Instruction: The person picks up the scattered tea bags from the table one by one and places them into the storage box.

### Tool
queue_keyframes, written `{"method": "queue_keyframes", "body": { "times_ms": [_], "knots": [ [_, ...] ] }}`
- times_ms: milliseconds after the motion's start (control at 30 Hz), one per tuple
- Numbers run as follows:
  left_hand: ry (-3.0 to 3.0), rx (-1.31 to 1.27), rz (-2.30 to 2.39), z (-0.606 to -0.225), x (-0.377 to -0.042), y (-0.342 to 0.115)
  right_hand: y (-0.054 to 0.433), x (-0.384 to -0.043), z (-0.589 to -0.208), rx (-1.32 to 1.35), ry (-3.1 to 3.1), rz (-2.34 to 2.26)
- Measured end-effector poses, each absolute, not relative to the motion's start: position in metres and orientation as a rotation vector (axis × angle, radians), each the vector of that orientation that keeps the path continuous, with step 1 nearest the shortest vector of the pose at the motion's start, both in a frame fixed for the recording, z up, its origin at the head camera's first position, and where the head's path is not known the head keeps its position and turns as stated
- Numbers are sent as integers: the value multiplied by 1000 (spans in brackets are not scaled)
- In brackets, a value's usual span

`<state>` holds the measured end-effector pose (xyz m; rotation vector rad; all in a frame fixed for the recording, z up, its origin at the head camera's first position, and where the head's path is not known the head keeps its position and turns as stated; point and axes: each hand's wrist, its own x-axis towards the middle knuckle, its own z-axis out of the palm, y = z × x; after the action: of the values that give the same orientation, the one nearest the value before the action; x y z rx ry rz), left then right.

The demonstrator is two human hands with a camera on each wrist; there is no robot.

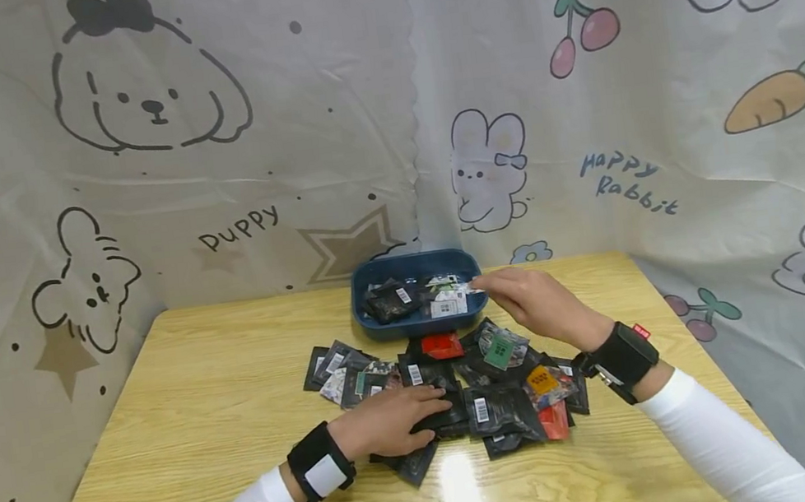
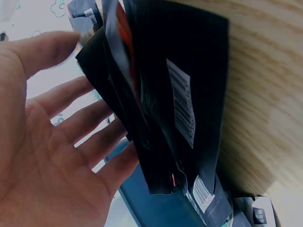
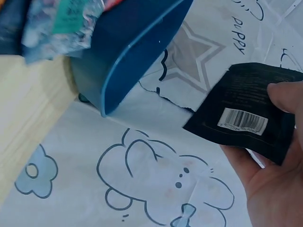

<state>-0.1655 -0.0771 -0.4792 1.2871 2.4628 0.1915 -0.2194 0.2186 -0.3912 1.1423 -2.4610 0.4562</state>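
Observation:
My right hand is over the right rim of a blue plastic bin. It pinches a small flat black packet with a white barcode label, thumb on the near face and fingers behind. Black packets and white printed packets lie inside the bin. My left hand rests on the front of a heap of packets on the table, fingers spread and nearly straight. In the left wrist view, its fingertips meet the edge of black packets bearing barcodes.
The heap spreads over the wooden table in front of the bin. Among its black packets are a red packet, one with a green label and one with an orange label. A printed cloth hangs behind the table.

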Motion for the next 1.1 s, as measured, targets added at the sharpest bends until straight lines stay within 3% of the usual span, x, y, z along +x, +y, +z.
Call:
{"method": "queue_keyframes", "body": {
  "times_ms": [300, 600, 867, 1100],
  "knots": [
    [2539, 1423, 160, -483, -160, -70, 194, -272, -390, 1095, -2423, 501],
    [2665, 1571, 22, -487, -156, -62, 175, -308, -423, 1006, -2499, 542],
    [2726, 1630, 7, -484, -156, -61, 177, -311, -454, 985, -2809, 459],
    [2728, 1575, 391, -468, -164, -71, 185, -297, -457, 947, -2878, 432]
  ]
}}
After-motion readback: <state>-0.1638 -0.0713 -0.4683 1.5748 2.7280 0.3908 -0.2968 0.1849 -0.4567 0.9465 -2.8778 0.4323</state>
